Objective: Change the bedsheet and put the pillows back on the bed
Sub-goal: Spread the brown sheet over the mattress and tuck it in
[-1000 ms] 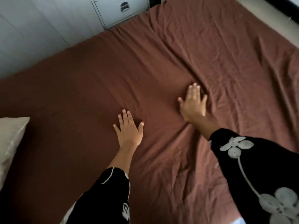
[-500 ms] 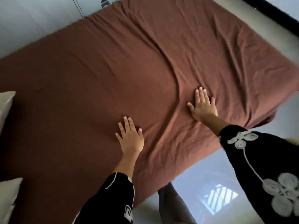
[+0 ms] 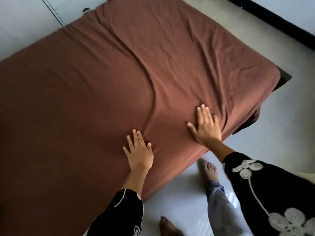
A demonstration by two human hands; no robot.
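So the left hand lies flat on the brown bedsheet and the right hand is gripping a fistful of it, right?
Not quite: the head view shows the right hand also flat on the brown bedsheet, fingers straight, gripping nothing. The left hand does lie flat on it.

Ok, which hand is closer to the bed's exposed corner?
The right hand, flat on the sheet near that corner; the left hand lies farther along the edge.
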